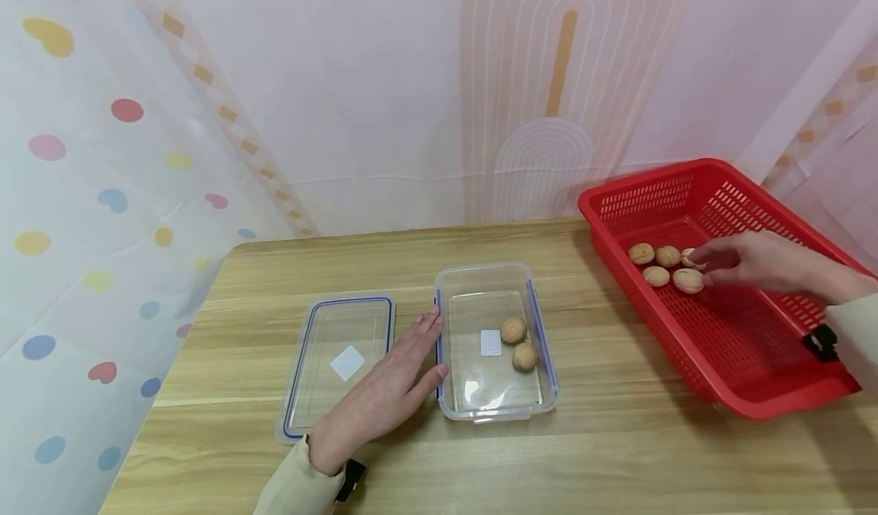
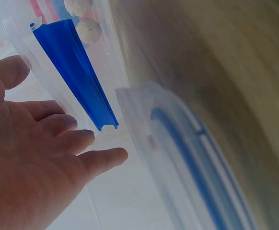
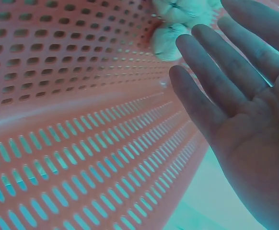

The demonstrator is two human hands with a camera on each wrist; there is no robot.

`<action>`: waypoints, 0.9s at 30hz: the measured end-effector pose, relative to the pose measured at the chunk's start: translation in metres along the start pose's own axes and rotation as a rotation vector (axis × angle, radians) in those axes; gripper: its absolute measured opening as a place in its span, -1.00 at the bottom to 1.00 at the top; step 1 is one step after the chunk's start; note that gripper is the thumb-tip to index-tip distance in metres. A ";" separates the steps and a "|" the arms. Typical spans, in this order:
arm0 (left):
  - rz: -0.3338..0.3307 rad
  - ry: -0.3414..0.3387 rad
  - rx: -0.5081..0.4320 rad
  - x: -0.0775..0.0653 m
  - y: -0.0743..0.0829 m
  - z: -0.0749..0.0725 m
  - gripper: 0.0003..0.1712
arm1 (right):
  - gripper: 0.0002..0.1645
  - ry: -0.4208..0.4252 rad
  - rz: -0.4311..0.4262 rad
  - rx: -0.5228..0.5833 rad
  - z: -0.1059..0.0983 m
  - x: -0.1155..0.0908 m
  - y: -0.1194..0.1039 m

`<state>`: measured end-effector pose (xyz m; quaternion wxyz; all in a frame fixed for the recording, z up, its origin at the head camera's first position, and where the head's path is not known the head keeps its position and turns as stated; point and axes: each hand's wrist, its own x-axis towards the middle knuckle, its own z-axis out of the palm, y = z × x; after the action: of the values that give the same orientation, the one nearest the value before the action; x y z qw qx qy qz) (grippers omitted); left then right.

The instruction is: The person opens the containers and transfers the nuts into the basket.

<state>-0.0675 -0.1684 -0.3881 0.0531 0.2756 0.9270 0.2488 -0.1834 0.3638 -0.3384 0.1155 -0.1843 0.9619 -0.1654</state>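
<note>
Several walnuts [image 1: 656, 276] lie grouped in the red basket [image 1: 737, 363]. My right hand [image 1: 768, 265] reaches into the basket over the group, its fingertips beside the nearest walnuts; the right wrist view shows its fingers [image 3: 218, 76] extended with nothing gripped. Two walnuts [image 1: 514, 331] sit in the right half of the clear plastic container [image 1: 480, 393]. My left hand [image 1: 384, 389] lies along the container's left side, fingers straight and at its blue-edged wall. In the left wrist view the palm [image 2: 39, 158] holds nothing, and a blue locking flap [image 2: 77, 72] stands close to the fingers.
The container's lid [image 1: 312, 378], clear with a blue seal and a white label, lies left of the container, partly under my left forearm. A patterned curtain [image 1: 384, 103] hangs behind the wooden table [image 1: 583, 454]. The basket's tall walls surround my right hand.
</note>
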 end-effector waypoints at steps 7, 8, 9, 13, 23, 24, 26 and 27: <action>-0.006 -0.009 -0.005 0.001 0.001 0.000 -0.22 | -0.50 0.061 0.033 -0.019 -0.010 -0.007 -0.013; -0.007 -0.009 -0.007 0.001 0.001 0.000 -0.22 | -0.50 0.073 0.037 -0.020 -0.011 -0.008 -0.015; -0.007 -0.008 -0.008 0.000 0.001 0.000 -0.22 | -0.51 0.089 0.039 -0.023 -0.011 -0.009 -0.018; 0.000 0.001 -0.011 0.000 0.001 0.000 -0.22 | -0.54 0.160 0.057 -0.014 -0.013 -0.015 -0.030; 0.004 0.001 -0.009 0.001 0.001 0.000 -0.22 | -0.66 0.331 0.002 -0.017 -0.015 -0.031 -0.052; 0.005 0.000 -0.008 0.001 0.001 0.000 -0.22 | -0.65 0.335 0.002 -0.015 -0.016 -0.032 -0.055; 0.004 -0.001 -0.006 0.001 0.001 -0.001 -0.22 | -0.64 0.347 0.007 -0.012 -0.018 -0.035 -0.061; 0.003 -0.002 -0.004 0.001 0.001 -0.001 -0.22 | -0.64 0.357 0.008 -0.015 -0.018 -0.036 -0.064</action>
<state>-0.0681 -0.1673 -0.3869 0.0542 0.2772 0.9260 0.2505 -0.1356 0.3269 -0.2931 -0.0577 -0.1492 0.9691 -0.1879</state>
